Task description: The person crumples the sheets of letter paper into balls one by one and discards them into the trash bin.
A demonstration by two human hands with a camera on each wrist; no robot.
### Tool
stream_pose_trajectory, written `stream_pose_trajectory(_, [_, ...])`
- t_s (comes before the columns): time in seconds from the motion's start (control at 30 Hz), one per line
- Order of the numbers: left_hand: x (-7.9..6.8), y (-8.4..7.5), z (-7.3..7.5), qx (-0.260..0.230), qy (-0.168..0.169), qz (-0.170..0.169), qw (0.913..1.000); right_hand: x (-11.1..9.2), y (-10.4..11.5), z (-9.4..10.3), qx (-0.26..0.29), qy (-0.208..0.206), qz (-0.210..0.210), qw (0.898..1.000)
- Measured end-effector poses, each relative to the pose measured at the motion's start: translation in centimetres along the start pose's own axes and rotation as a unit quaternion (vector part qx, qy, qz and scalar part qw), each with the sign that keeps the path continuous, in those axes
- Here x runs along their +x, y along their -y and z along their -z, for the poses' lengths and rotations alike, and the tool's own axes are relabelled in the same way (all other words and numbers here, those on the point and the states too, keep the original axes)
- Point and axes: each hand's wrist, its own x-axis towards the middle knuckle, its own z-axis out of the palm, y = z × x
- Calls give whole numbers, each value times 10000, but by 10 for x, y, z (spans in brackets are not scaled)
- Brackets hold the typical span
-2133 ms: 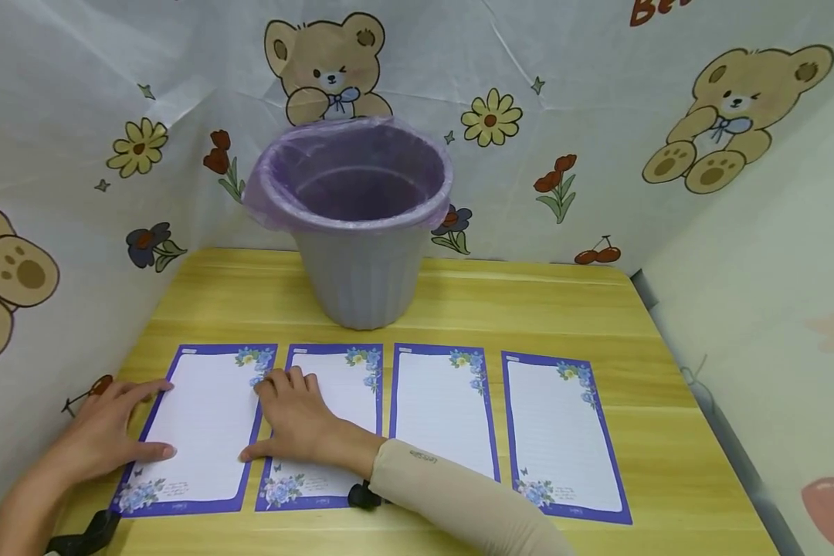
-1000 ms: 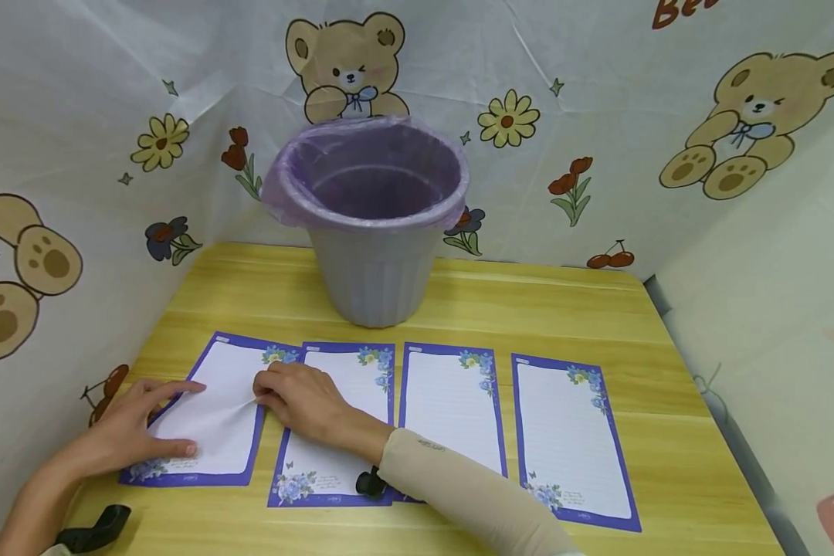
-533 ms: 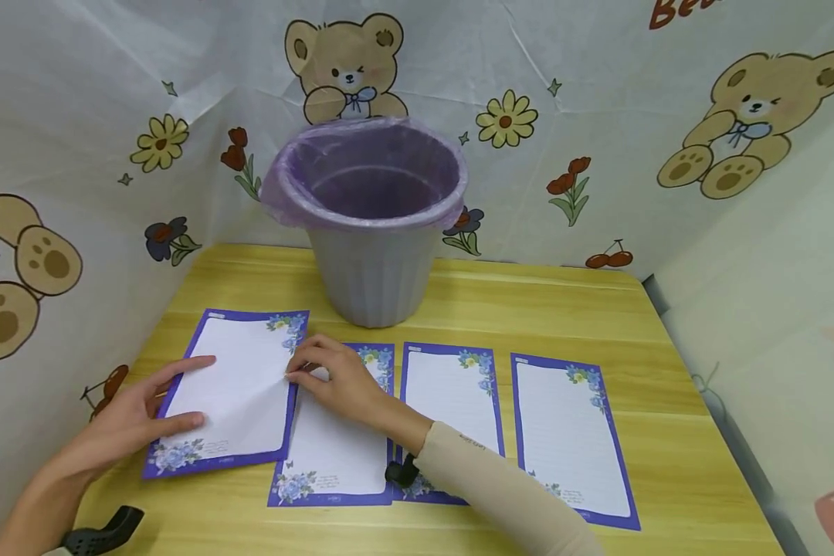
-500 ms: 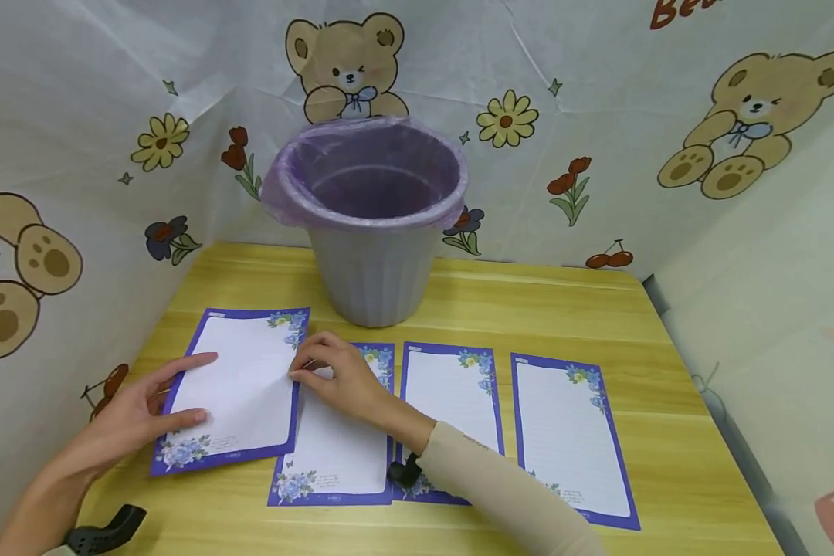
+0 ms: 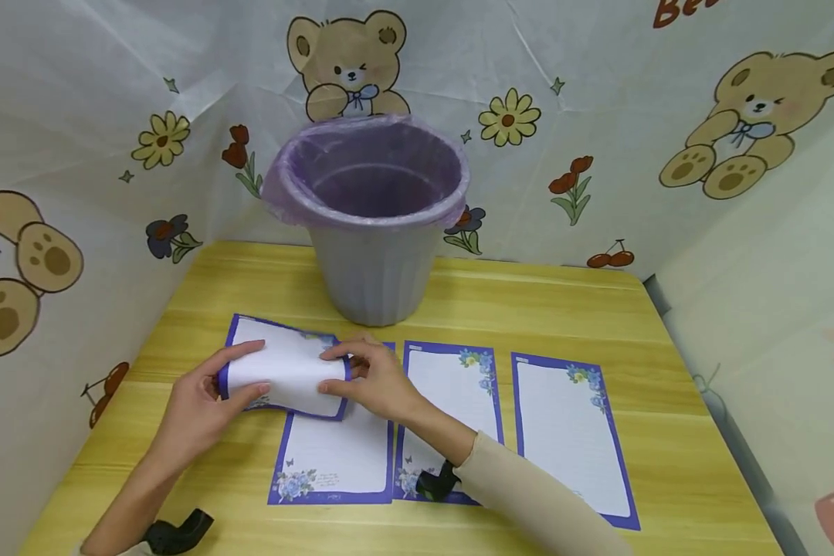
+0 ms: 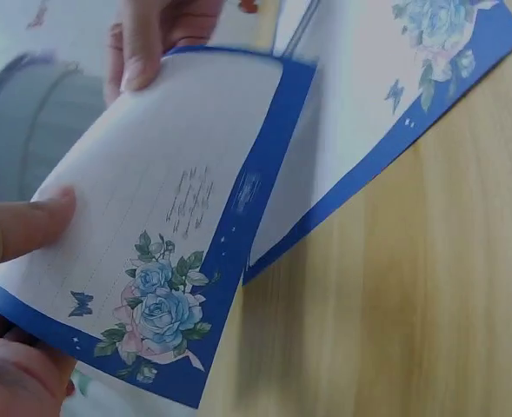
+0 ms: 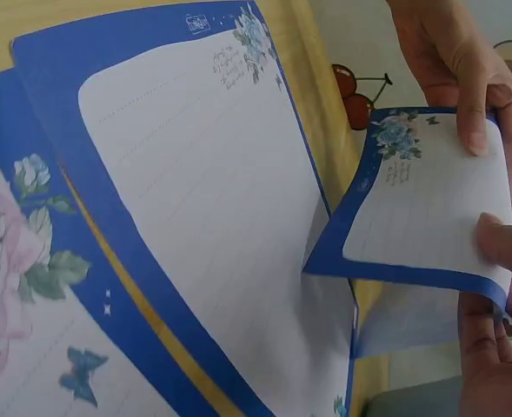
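A sheet of lined letter paper (image 5: 278,374) with a blue-purple border and blue flowers is raised off the table, bowed across its middle so both ends curve downward. My left hand (image 5: 205,401) grips its left edge, thumb and fingers on the paper. At the opposite edge, my right hand (image 5: 385,386) pinches it between thumb and fingers. The left wrist view shows the lifted paper's (image 6: 151,130) flowered corner, and the right wrist view shows the bend in the same paper (image 7: 438,191). Partly beneath it lies a matching sheet (image 5: 333,452).
Two more flowered sheets lie flat to the right, a nearer one (image 5: 445,386) partly under my right forearm and a farther one (image 5: 570,432). A grey bin (image 5: 375,270) with a purple liner stands behind. A patterned cloth (image 5: 598,116) surrounds the wooden table (image 5: 681,471).
The leftmost sheet, flat on the table before, has been lifted and moved right, and is now bent. My right hand took hold of its right edge; both hands have shifted right.
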Motion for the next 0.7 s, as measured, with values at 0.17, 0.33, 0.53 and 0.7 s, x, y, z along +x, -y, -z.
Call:
stream_pose_trajectory(0.17, [-1, -17, -22, 814, -644, -1121, 9883, -12, 0, 19, -521, -313, 518, 9968])
stream_pose_trajectory(0.33, [3, -31, -38, 1120, -782, -1688, 9761, -28, -5, 42, -697, -659, 920, 9911])
stream_pose_trajectory(0.53, [4, -55, -48, 509, -487, -1469, 9866, -48, -4, 74, -346, -581, 1195, 9905])
stream_pose_trajectory(0.7, [13, -73, -53, -208, -271, -1393, 9897, -60, 1, 95, 13, -557, 1349, 9893])
